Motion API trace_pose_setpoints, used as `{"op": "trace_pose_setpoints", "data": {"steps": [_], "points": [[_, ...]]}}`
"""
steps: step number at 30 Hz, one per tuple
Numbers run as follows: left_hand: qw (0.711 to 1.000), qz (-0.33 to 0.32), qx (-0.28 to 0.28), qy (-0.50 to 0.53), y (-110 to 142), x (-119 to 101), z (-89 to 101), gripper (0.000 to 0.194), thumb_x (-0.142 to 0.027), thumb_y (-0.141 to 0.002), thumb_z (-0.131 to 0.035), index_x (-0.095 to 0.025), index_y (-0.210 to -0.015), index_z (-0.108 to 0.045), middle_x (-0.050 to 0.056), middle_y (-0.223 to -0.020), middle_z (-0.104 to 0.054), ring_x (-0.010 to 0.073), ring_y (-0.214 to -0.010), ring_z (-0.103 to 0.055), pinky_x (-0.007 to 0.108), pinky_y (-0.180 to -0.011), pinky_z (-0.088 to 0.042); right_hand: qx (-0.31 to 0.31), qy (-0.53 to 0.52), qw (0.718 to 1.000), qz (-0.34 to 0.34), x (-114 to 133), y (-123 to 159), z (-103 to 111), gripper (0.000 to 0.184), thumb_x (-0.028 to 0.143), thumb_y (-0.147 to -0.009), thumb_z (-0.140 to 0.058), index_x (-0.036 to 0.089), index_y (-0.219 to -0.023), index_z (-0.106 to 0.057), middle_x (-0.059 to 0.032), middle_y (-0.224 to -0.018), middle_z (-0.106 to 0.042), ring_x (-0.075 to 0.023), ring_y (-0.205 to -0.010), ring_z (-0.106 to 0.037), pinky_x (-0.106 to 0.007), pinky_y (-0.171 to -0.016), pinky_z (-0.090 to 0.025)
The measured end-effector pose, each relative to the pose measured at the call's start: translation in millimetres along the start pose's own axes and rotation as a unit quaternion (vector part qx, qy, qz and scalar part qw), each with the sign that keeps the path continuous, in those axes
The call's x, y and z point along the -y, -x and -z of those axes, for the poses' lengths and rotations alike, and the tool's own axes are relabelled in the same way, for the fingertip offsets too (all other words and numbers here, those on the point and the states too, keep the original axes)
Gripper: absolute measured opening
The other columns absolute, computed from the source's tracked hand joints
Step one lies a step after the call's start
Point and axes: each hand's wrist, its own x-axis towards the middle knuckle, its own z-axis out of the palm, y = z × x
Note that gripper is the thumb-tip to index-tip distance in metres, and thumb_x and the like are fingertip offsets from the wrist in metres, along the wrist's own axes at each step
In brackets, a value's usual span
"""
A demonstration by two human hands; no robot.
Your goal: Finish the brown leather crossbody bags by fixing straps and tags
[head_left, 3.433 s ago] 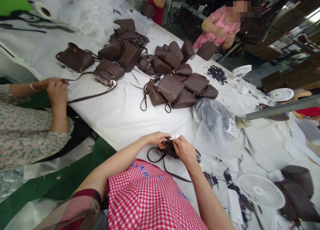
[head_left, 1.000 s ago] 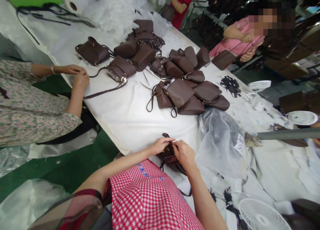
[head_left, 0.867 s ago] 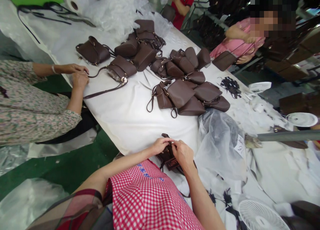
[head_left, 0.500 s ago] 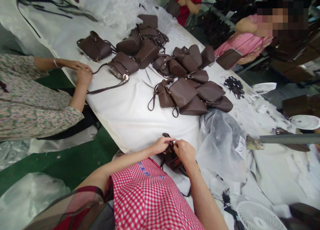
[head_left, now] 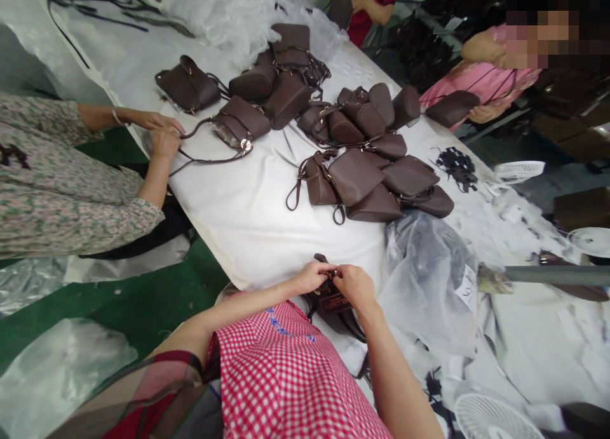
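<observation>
Close to my body at the table's near edge is a dark brown handbag [head_left: 344, 321], partly hidden by my hands and apron. A dark tag [head_left: 337, 303] with orange lettering lies against it. My left hand [head_left: 313, 277] pinches the handbag's strap [head_left: 321, 258] close to a small metal fitting. From the other side my right hand [head_left: 355, 288] is closed at the same spot, fingertips nearly meeting the left ones. What exactly lies between the fingertips is too small to make out.
Several brown handbags [head_left: 357, 175] are heaped across the white table [head_left: 238, 216]. A clear plastic bag [head_left: 424, 286] lies right of my hands. At left, a co-worker's hands [head_left: 164, 140] hold a bag's strap. A white fan [head_left: 493, 420] stands at lower right.
My hands stay together at the strap; the right hand has turned slightly, and more of the tag's lettering shows. The whole scene has shifted a little to the right.
</observation>
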Motion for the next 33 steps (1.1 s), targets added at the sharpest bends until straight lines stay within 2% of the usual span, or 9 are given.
{"op": "trace_pose_setpoints", "data": {"steps": [8,11,13,15,18,22,24,28,33], "points": [[0.995,-0.02,-0.038,-0.095,4,-13,-4.8,0.047,-0.004,-0.074,-0.049,-0.02,-0.113,-0.07,0.003,-0.107,-0.072,0.0184,-0.103,-0.064,0.03,-0.096,-0.047,0.0,0.018,1.0,0.003,3,-5,-2,0.032,0.018,-0.089,-0.042,0.014,-0.103,-0.07,-0.0166,-0.101,-0.072,-0.024,-0.096,-0.067,-0.028,-0.075,-0.045],[0.989,-0.014,-0.05,-0.136,8,-22,-4.9,0.055,-0.003,-0.075,-0.048,-0.019,-0.126,-0.061,0.001,-0.086,-0.073,0.0155,-0.087,-0.065,0.028,-0.089,-0.049,0.001,0.021,1.0,0.002,2,-4,-6,0.03,0.018,-0.089,-0.043,0.013,-0.099,-0.071,-0.0172,-0.1,-0.071,-0.0246,-0.096,-0.067,-0.028,-0.076,-0.046],[0.984,-0.005,-0.052,-0.167,10,-26,-4.4,0.064,-0.003,-0.075,-0.048,-0.018,-0.137,-0.049,-0.003,-0.069,-0.068,0.0127,-0.07,-0.063,0.025,-0.08,-0.051,0.0,0.021,1.0,0.001,2,-4,-7,0.029,0.018,-0.089,-0.044,0.012,-0.096,-0.071,-0.0174,-0.098,-0.071,-0.0249,-0.095,-0.067,-0.028,-0.075,-0.046],[0.98,-0.008,-0.046,-0.193,12,-28,-4.0,0.068,-0.002,-0.075,-0.047,-0.017,-0.141,-0.042,-0.005,-0.062,-0.063,0.0114,-0.063,-0.06,0.024,-0.076,-0.05,-0.002,0.021,1.0,0.002,2,-3,-8,0.028,0.017,-0.088,-0.044,0.012,-0.095,-0.07,-0.0172,-0.098,-0.072,-0.0251,-0.094,-0.068,-0.029,-0.074,-0.047],[0.977,-0.029,-0.032,-0.209,13,-29,-3.7,0.068,-0.003,-0.075,-0.047,-0.017,-0.142,-0.042,-0.002,-0.071,-0.068,0.0128,-0.071,-0.063,0.025,-0.08,-0.051,-0.007,0.019,1.0,0.008,1,-2,-7,0.028,0.017,-0.088,-0.043,0.013,-0.096,-0.07,-0.0172,-0.098,-0.071,-0.0256,-0.093,-0.068,-0.03,-0.074,-0.047],[0.973,-0.058,-0.029,-0.222,14,-27,-3.0,0.067,-0.003,-0.074,-0.049,-0.018,-0.139,-0.047,0.006,-0.108,-0.071,0.0179,-0.096,-0.066,0.03,-0.093,-0.049,-0.013,0.012,1.0,0.022,1,-1,-6,0.029,0.018,-0.089,-0.043,0.012,-0.098,-0.069,-0.0179,-0.099,-0.071,-0.0262,-0.094,-0.068,-0.031,-0.075,-0.047],[0.971,-0.068,-0.026,-0.227,14,-25,-1.8,0.065,-0.001,-0.073,-0.046,-0.018,-0.135,-0.052,0.007,-0.117,-0.069,0.0186,-0.103,-0.065,0.031,-0.097,-0.047,-0.013,0.005,0.999,0.031,-1,-1,-7,0.029,0.016,-0.089,-0.043,0.011,-0.1,-0.069,-0.0185,-0.1,-0.071,-0.0255,-0.094,-0.067,-0.03,-0.076,-0.046],[0.972,-0.086,-0.018,-0.218,13,-21,-0.7,0.064,0.003,-0.071,-0.044,-0.019,-0.13,-0.057,0.006,-0.122,-0.066,0.0182,-0.108,-0.064,0.031,-0.1,-0.046,-0.01,-0.019,0.998,0.05,-6,-2,-11,0.03,0.011,-0.087,-0.043,0.013,-0.099,-0.071,-0.016,-0.101,-0.072,-0.022,-0.097,-0.067,-0.026,-0.079,-0.044],[0.973,-0.092,-0.039,-0.206,10,-21,-4.5,0.054,-0.001,-0.075,-0.046,-0.018,-0.123,-0.063,0.006,-0.121,-0.067,0.0187,-0.111,-0.062,0.031,-0.102,-0.045,-0.02,-0.055,0.997,0.052,-9,-4,-12,0.031,0.012,-0.087,-0.042,0.015,-0.095,-0.072,-0.0142,-0.098,-0.073,-0.0216,-0.094,-0.066,-0.026,-0.078,-0.043]]}}
